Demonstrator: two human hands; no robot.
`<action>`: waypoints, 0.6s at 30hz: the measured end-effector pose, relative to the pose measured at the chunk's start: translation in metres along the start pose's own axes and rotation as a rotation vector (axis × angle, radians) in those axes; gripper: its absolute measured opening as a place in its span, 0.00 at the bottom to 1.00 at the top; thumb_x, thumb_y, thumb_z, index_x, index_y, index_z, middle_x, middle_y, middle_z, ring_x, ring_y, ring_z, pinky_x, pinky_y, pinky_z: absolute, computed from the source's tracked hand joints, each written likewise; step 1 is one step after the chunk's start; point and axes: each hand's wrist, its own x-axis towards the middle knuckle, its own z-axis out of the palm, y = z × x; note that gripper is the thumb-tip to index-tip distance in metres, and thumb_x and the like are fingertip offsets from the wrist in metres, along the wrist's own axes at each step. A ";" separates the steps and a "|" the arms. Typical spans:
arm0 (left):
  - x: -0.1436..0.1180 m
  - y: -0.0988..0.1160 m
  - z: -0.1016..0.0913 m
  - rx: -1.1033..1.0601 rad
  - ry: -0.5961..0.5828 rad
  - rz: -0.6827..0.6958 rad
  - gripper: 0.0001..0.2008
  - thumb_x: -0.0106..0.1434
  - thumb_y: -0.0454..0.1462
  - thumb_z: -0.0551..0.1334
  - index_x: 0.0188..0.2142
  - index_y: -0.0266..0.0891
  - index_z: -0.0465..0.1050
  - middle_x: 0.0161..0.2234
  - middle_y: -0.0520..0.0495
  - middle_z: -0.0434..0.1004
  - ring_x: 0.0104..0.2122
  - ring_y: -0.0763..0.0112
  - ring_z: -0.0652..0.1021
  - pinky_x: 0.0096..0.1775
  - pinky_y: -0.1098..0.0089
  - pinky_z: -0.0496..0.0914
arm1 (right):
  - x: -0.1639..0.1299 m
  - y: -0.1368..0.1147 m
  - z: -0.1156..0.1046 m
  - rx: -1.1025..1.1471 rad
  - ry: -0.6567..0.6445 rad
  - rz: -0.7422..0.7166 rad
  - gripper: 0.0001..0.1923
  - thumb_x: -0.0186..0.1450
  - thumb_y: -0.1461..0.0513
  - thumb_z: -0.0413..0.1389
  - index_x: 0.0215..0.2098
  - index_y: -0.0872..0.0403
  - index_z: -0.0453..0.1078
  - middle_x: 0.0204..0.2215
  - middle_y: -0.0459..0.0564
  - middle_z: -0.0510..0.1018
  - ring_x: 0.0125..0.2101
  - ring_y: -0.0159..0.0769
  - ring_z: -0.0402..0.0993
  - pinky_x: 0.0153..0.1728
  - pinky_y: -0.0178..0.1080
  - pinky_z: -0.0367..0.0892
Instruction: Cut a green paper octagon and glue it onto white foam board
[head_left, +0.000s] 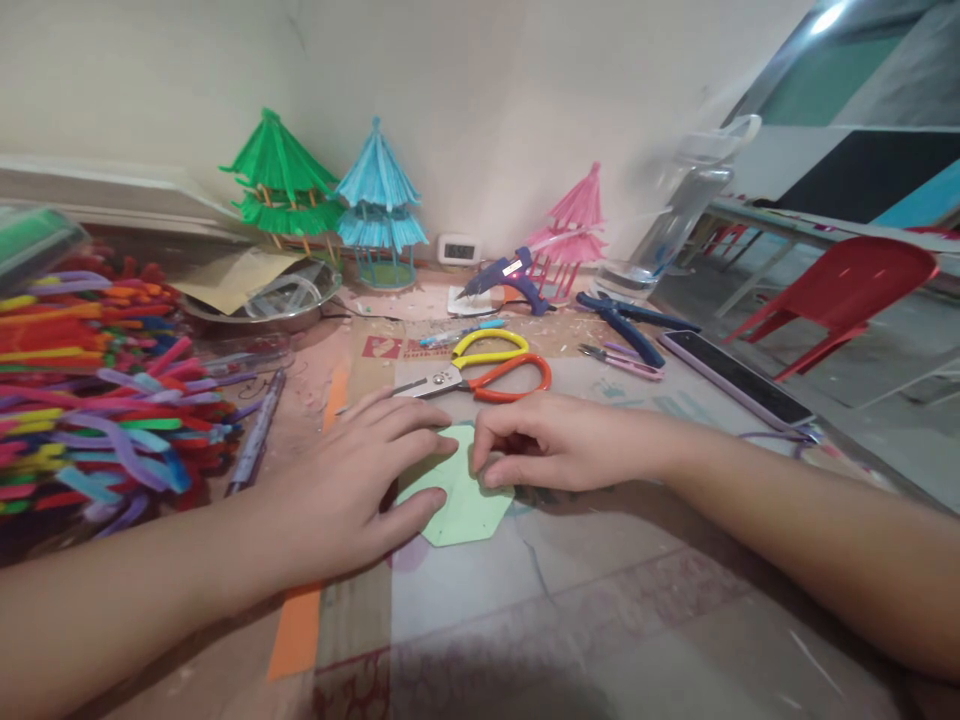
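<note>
A pale green paper polygon (469,515) lies flat in front of me, with small dark marks near its lower edge. My left hand (352,475) is spread palm down over the paper's left side, thumb and fingertips resting on it. Over its right side, my right hand (517,445) has thumb and index finger pinched together; whatever is between them is too small to make out. Just beyond both hands lie scissors (480,375) with one yellow and one orange handle, their blades partly behind my left fingers.
Colourful pipe cleaners (97,400) are heaped at left beside a pen (256,430). A blue glue gun (510,280), pliers (626,320) and a phone (735,380) lie farther back. Green (281,180), blue (379,200) and pink (577,220) pavilion models stand by the wall.
</note>
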 end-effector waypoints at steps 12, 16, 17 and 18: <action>0.000 0.000 -0.001 -0.002 -0.005 -0.002 0.15 0.68 0.40 0.57 0.51 0.38 0.73 0.54 0.38 0.73 0.57 0.51 0.70 0.57 0.46 0.66 | 0.000 0.001 -0.001 0.092 -0.073 0.045 0.04 0.66 0.62 0.56 0.35 0.56 0.68 0.24 0.41 0.69 0.24 0.26 0.63 0.23 0.30 0.59; 0.000 0.000 0.000 -0.008 0.013 -0.015 0.15 0.68 0.41 0.56 0.51 0.39 0.73 0.54 0.39 0.73 0.57 0.51 0.69 0.58 0.46 0.65 | -0.002 0.000 -0.004 0.111 -0.099 0.022 0.03 0.66 0.63 0.57 0.34 0.56 0.68 0.25 0.41 0.70 0.25 0.26 0.64 0.24 0.29 0.60; 0.000 0.000 0.000 -0.009 0.012 -0.017 0.15 0.68 0.41 0.56 0.51 0.40 0.73 0.54 0.39 0.73 0.57 0.51 0.69 0.58 0.45 0.65 | -0.001 0.001 -0.005 0.117 -0.101 0.029 0.04 0.66 0.63 0.57 0.34 0.56 0.68 0.25 0.41 0.70 0.25 0.26 0.64 0.24 0.30 0.60; 0.000 0.001 0.000 -0.010 0.008 -0.017 0.15 0.68 0.41 0.56 0.50 0.39 0.73 0.54 0.39 0.73 0.57 0.51 0.70 0.58 0.45 0.65 | -0.001 0.002 -0.005 0.127 -0.107 0.041 0.04 0.66 0.62 0.57 0.34 0.56 0.68 0.25 0.42 0.70 0.24 0.26 0.64 0.24 0.30 0.60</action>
